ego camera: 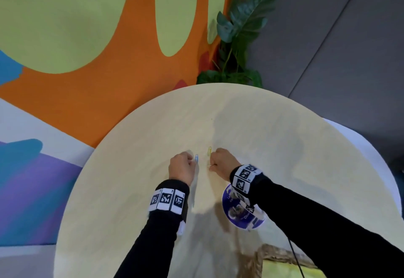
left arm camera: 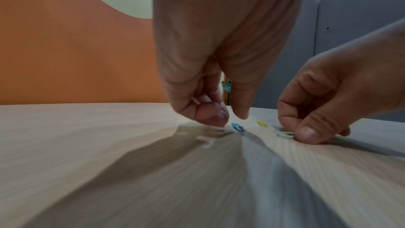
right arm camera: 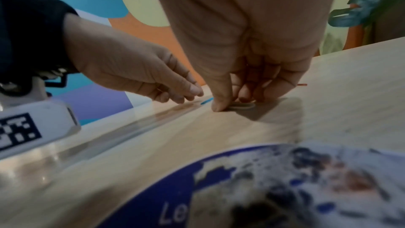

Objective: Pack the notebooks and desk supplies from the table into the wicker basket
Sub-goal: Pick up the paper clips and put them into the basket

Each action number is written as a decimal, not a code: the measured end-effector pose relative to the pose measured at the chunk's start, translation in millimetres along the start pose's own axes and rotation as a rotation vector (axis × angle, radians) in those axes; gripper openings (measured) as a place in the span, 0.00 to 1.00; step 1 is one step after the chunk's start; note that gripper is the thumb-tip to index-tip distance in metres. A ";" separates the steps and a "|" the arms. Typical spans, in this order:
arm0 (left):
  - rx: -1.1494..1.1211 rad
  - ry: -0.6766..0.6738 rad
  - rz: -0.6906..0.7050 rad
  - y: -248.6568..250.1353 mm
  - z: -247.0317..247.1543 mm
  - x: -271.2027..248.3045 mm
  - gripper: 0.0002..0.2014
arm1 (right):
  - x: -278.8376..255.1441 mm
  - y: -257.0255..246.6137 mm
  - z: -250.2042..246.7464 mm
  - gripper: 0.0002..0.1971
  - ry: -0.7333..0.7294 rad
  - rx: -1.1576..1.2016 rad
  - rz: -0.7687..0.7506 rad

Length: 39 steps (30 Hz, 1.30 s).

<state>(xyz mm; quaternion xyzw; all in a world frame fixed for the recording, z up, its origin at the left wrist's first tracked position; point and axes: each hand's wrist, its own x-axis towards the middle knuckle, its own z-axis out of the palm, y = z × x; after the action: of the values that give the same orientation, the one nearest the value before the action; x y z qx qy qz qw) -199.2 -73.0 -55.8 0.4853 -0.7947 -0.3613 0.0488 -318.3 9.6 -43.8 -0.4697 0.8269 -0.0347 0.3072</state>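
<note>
Small paper clips lie mid-table (ego camera: 273, 124). A blue clip (ego camera: 196, 158) sits just under my left hand (ego camera: 192, 162), whose thumb and bent fingers hover apart over it with nothing between them. In the left wrist view the blue clip (left arm camera: 237, 127) lies beside the fingertips (left arm camera: 213, 119). A yellow clip (ego camera: 209, 151) lies loose between the hands. My right hand (right arm camera: 232, 103) pinches a pale clip (right arm camera: 242, 106) flat against the tabletop, thumb on one end. A red clip (right arm camera: 302, 84) peeks out behind that hand. The wicker basket (ego camera: 260, 260) is at the near edge.
A round blue printed disc (ego camera: 231, 210) lies under my right wrist. A clear strip like a ruler (right arm camera: 122, 133) lies along the table near my left arm. Something yellow (ego camera: 279, 270) lies in the basket. A potted plant (ego camera: 238, 37) stands beyond the far edge.
</note>
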 end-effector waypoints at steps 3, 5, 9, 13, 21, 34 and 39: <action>0.026 -0.003 -0.002 6.3 4.7 4.0 0.10 | 4.2 2.8 3.1 0.21 -0.038 -0.047 0.013; 0.065 -0.005 -0.008 11.5 6.9 6.2 0.12 | -0.8 2.0 3.9 0.24 -0.028 -0.081 -0.015; 0.150 -0.033 -0.071 11.9 11.5 15.9 0.12 | -25.0 -0.3 -12.1 0.07 -0.038 -0.038 -0.004; 0.234 -0.069 -0.096 15.6 12.2 19.6 0.12 | -72.7 4.5 -45.3 0.08 0.070 0.052 -0.061; 0.313 -0.036 0.061 28.7 -1.8 0.8 0.14 | -256.7 21.6 -43.6 0.05 0.263 0.270 -0.118; -0.084 -0.241 0.647 49.0 -38.0 -201.7 0.08 | -345.1 15.4 128.4 0.16 -0.343 -0.137 -0.166; 0.112 -0.415 0.966 27.6 -30.7 -274.2 0.12 | -346.9 14.8 139.7 0.18 -0.342 -0.157 -0.110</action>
<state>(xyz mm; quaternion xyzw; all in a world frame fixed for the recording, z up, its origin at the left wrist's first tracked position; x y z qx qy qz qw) -62.7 139.4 58.8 -0.0160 -0.9388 -0.3431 0.0253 -125.5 327.0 3.1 -0.5358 0.7358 0.0933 0.4036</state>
